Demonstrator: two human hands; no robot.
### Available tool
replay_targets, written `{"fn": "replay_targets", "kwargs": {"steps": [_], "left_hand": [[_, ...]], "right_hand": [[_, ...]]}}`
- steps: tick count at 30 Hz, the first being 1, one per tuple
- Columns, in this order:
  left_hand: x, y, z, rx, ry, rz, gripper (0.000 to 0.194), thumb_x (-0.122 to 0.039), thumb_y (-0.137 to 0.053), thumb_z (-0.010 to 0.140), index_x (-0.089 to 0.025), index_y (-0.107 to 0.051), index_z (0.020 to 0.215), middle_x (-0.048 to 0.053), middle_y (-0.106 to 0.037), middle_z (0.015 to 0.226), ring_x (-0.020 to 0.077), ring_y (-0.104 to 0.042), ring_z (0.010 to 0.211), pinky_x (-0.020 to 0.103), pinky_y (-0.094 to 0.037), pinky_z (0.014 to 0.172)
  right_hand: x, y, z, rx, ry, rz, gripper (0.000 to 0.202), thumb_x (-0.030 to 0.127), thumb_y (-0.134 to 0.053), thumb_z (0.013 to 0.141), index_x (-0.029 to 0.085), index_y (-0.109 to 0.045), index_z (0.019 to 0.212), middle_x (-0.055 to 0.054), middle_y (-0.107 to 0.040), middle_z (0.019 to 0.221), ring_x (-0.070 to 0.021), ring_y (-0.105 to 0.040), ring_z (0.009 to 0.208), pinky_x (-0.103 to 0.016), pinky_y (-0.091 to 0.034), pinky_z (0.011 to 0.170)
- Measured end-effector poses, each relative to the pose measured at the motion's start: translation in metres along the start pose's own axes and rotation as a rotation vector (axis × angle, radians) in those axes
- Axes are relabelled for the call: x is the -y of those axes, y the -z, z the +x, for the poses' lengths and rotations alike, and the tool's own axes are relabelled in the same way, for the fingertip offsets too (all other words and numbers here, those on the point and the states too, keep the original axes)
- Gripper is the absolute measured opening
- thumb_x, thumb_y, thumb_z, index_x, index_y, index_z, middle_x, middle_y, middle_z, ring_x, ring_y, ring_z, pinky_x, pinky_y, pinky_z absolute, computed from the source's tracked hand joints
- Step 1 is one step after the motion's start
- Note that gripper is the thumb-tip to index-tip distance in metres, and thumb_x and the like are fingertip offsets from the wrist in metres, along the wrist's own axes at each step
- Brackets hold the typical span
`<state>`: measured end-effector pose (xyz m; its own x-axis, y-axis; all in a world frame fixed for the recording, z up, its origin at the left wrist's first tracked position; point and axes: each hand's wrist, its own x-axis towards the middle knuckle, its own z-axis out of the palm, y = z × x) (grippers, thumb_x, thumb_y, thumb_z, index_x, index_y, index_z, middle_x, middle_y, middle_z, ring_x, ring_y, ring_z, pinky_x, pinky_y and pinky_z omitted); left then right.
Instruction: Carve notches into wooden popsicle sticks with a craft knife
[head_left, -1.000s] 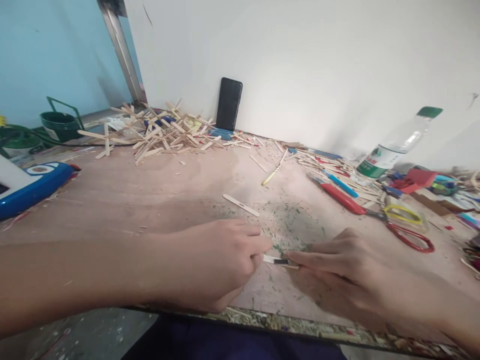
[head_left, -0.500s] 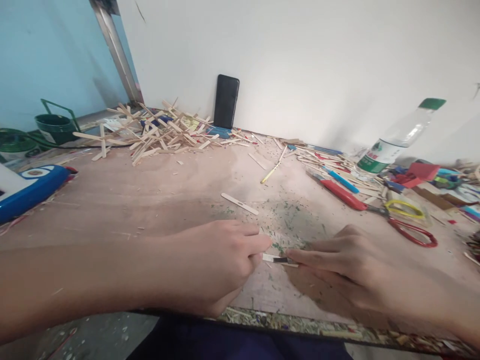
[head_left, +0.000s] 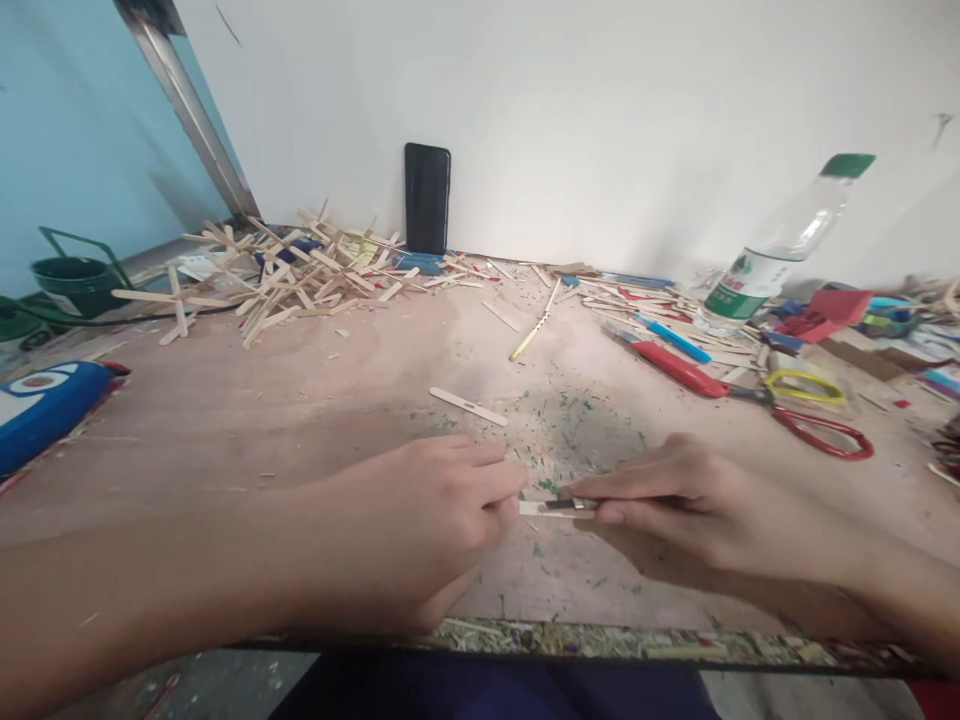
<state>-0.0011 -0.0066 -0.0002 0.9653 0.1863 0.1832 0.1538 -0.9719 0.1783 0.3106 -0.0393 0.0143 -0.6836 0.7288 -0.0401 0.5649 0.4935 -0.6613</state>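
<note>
My left hand is closed at the middle front of the tabletop, pinching a wooden craft stick whose end sticks out to the right. My right hand is closed round a small craft knife; its handle is mostly hidden by my fingers. The dark blade lies on or just over the stick, pointing left. Just beyond my left hand, a second craft stick with a small slot at its middle lies flat. Green shavings are scattered around the blade.
Crossed craft sticks are heaped at the back left, beside a black phone propped against the white board. On the right lie scissors, a red utility knife and a tilted plastic bottle. A blue-and-white object stands left.
The view has shifted slightly, so the background appears further left. My right hand has tipped a little, showing more of the knife's metal end. Both hands keep their hold.
</note>
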Motion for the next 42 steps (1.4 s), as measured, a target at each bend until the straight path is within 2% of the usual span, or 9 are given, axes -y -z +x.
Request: {"fn": "replay_targets", "kwargs": {"steps": [5, 10, 15, 20, 22, 26, 32, 37, 42], "left_hand": [[0.003, 0.001, 0.001, -0.065, -0.039, 0.061, 0.012, -0.008, -0.064, 0.098, -0.013, -0.074, 0.094, 0.005, -0.064, 0.091, 0.0217, -0.051, 0.075, 0.041, -0.044, 0.076], [0.008, -0.002, 0.000, -0.064, -0.019, 0.031, 0.018, -0.010, -0.061, 0.102, -0.013, -0.077, 0.108, 0.007, -0.071, 0.101, 0.0243, -0.061, 0.087, 0.042, -0.046, 0.080], [0.005, -0.007, 0.003, -0.093, -0.043, -0.056, 0.025, -0.008, -0.060, 0.103, -0.012, -0.076, 0.122, 0.010, -0.076, 0.115, 0.0268, -0.068, 0.105, 0.041, -0.052, 0.097], [-0.001, -0.007, 0.005, -0.093, -0.158, -0.173, 0.030, -0.009, -0.061, 0.106, -0.013, -0.073, 0.133, 0.008, -0.079, 0.133, 0.0242, -0.070, 0.124, 0.037, -0.049, 0.116], [0.001, -0.007, 0.004, -0.152, -0.140, -0.151, 0.027, -0.007, -0.060, 0.106, -0.012, -0.074, 0.129, 0.009, -0.079, 0.130, 0.0247, -0.070, 0.120, 0.038, -0.051, 0.111], [0.009, -0.007, 0.001, -0.226, 0.028, -0.076, 0.023, -0.005, -0.056, 0.110, -0.014, -0.077, 0.111, 0.008, -0.079, 0.118, 0.0244, -0.070, 0.105, 0.040, -0.052, 0.093], [0.017, -0.009, 0.001, -0.153, 0.071, -0.086, 0.027, -0.007, -0.053, 0.112, -0.017, -0.076, 0.101, 0.006, -0.077, 0.112, 0.0236, -0.069, 0.101, 0.040, -0.050, 0.089], [0.018, -0.008, 0.001, -0.101, 0.070, -0.058, 0.025, -0.006, -0.056, 0.111, -0.016, -0.077, 0.102, 0.006, -0.075, 0.105, 0.0242, -0.067, 0.097, 0.040, -0.049, 0.088], [0.019, -0.006, 0.000, -0.076, 0.050, -0.011, 0.022, -0.005, -0.059, 0.108, -0.016, -0.078, 0.102, 0.006, -0.075, 0.104, 0.0250, -0.066, 0.097, 0.042, -0.049, 0.087]], "right_hand": [[0.001, 0.007, -0.005, 0.084, 0.019, -0.020, 0.032, 0.032, -0.061, 0.119, 0.023, -0.087, 0.134, -0.005, -0.090, 0.103, -0.0152, -0.078, 0.078, -0.027, -0.053, 0.067], [-0.002, 0.012, -0.005, 0.126, -0.003, -0.027, 0.032, 0.036, -0.060, 0.120, 0.025, -0.087, 0.132, -0.003, -0.089, 0.098, -0.0145, -0.076, 0.074, -0.027, -0.049, 0.065], [0.001, 0.009, 0.001, 0.003, 0.052, -0.097, 0.030, 0.030, -0.060, 0.120, 0.021, -0.086, 0.131, -0.005, -0.090, 0.106, -0.0144, -0.078, 0.077, -0.027, -0.049, 0.067], [0.005, 0.002, 0.007, 0.008, 0.032, -0.139, 0.031, 0.027, -0.057, 0.121, 0.019, -0.086, 0.128, -0.007, -0.090, 0.105, -0.0176, -0.081, 0.082, -0.030, -0.052, 0.072], [0.005, 0.002, 0.007, -0.022, 0.041, -0.144, 0.030, 0.027, -0.057, 0.120, 0.018, -0.085, 0.129, -0.007, -0.090, 0.105, -0.0171, -0.081, 0.081, -0.030, -0.053, 0.071], [0.004, 0.008, 0.003, -0.070, 0.060, -0.153, 0.030, 0.022, -0.059, 0.118, 0.021, -0.086, 0.131, -0.005, -0.091, 0.115, -0.0170, -0.084, 0.089, -0.027, -0.055, 0.073], [0.005, 0.010, 0.001, -0.022, 0.079, -0.199, 0.031, 0.025, -0.060, 0.118, 0.024, -0.086, 0.135, 0.001, -0.090, 0.100, -0.0125, -0.076, 0.068, -0.028, -0.047, 0.060], [0.013, 0.010, 0.004, 0.008, 0.046, -0.255, 0.032, 0.031, -0.060, 0.119, 0.029, -0.085, 0.137, -0.001, -0.091, 0.106, -0.0159, -0.081, 0.078, -0.028, -0.048, 0.063], [0.019, 0.015, 0.008, 0.053, 0.035, -0.313, 0.030, 0.035, -0.060, 0.118, 0.029, -0.088, 0.127, -0.003, -0.089, 0.096, -0.0174, -0.077, 0.070, -0.027, -0.046, 0.062]]}}
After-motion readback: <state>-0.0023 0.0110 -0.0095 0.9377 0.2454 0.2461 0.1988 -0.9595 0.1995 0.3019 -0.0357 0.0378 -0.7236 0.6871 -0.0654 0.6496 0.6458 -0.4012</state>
